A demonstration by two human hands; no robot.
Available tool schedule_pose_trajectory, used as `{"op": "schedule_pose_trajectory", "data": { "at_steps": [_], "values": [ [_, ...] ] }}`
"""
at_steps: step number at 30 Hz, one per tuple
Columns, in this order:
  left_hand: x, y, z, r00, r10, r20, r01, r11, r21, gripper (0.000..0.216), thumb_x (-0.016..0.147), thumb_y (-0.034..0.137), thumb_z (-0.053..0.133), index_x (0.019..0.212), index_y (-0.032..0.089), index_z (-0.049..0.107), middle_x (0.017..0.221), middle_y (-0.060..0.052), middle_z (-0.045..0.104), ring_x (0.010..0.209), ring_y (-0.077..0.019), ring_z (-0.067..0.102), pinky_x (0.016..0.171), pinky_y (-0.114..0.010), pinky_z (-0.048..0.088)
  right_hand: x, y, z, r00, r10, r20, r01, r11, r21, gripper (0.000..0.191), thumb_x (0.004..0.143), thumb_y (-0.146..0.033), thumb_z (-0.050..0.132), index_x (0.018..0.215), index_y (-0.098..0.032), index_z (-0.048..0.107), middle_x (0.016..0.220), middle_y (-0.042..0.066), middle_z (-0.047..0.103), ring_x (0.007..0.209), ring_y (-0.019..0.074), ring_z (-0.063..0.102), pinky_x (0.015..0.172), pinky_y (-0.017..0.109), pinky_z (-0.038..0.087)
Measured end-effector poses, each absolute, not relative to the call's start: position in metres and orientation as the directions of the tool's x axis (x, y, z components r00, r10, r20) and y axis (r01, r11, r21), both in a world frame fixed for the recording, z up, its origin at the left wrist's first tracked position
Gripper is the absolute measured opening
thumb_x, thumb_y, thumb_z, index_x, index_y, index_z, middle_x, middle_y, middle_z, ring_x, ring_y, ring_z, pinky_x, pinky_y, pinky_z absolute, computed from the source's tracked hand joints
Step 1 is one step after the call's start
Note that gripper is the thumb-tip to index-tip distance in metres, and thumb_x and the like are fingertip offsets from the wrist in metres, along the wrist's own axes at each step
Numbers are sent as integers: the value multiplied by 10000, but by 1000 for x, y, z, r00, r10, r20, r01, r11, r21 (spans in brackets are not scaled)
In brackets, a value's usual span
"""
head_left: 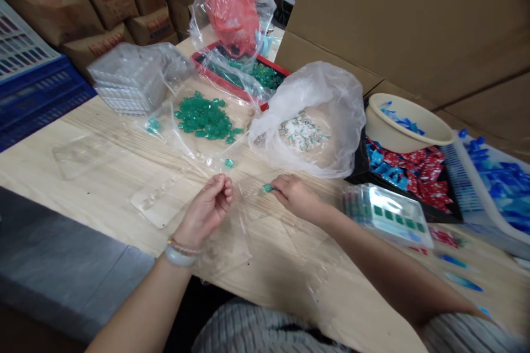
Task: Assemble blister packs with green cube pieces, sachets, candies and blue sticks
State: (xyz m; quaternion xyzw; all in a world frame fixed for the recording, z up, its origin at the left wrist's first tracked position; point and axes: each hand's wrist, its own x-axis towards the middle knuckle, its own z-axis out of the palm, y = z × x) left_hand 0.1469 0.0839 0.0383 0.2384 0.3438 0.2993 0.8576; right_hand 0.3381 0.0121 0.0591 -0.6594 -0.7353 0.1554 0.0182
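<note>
My right hand pinches a small green translucent piece between thumb and fingertips, just above the table. To its left, my left hand is closed, thumb pressed to curled fingers; what it holds, if anything, cannot be made out. One loose green piece lies just beyond that hand. Farther back is a pile of green pieces on a clear plastic bag. A clear plastic tray rests left of my left hand, and more clear plastic lies beneath both hands.
Stacked clear cases stand at the back left, near a red-rimmed tray. An open plastic bag holds small mixed bits. On the right are a cream bowl, red packets, filled clear cases and a white basket.
</note>
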Motion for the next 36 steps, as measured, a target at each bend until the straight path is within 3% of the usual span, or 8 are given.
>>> {"op": "schedule_pose_trajectory", "data": {
  "at_steps": [4,7,10,18,22,27,32,36],
  "values": [
    [149,79,28,609,706,-362,88,393,915,140,700,273,582,664,139,561,603,18,526,558,-80,461,538,-191,369,338,19,52,-194,963,-190,979,176,-107,193,858,-223,405,896,-147,578,857,75,581,839,172,505,738,301,308],
    [155,67,18,650,723,-234,309,30,951,135,733,227,515,663,149,600,640,6,574,632,-118,505,609,-221,382,335,27,45,-272,940,-206,961,274,-18,156,838,-226,451,845,-152,587,835,66,569,843,183,481,720,306,282],
    [159,61,13,662,732,-159,387,-152,909,159,752,183,466,692,157,612,691,-7,606,678,-132,532,657,-233,391,335,29,39,-311,932,-187,949,317,3,151,832,-234,466,846,-157,595,826,60,555,843,183,458,725,304,269],
    [165,63,16,692,714,-107,498,-364,787,194,765,121,436,778,143,628,760,-45,622,724,-149,546,711,-253,405,332,23,25,-285,952,-113,958,286,-8,177,836,-231,457,918,-174,604,856,61,539,873,188,416,756,318,251],
    [169,67,21,666,743,-65,564,-444,696,235,794,131,401,868,140,624,798,-61,579,750,-151,534,724,-257,411,332,24,22,-233,970,-69,970,227,-85,170,811,-260,506,921,-201,621,858,50,539,884,186,409,775,321,247],
    [181,76,20,702,712,-26,615,-587,526,220,806,207,411,809,173,628,795,-62,522,782,-175,502,708,-281,401,334,23,19,-192,980,-56,968,180,-174,177,777,-255,551,927,-202,629,863,46,535,878,179,412,768,314,261],
    [194,74,12,668,742,-59,693,-591,413,166,746,228,492,865,178,598,905,-75,517,889,-219,468,728,-330,368,337,19,9,-160,987,29,956,162,-243,172,764,-233,557,916,-211,634,877,43,531,876,181,411,789,332,263],
    [199,74,10,659,748,-81,704,-574,418,152,748,218,477,842,195,595,923,-68,513,918,-219,448,745,-346,341,339,16,-2,-128,989,73,930,146,-336,151,763,-210,549,883,-197,639,862,44,528,856,176,409,770,322,285]
  ]
}}
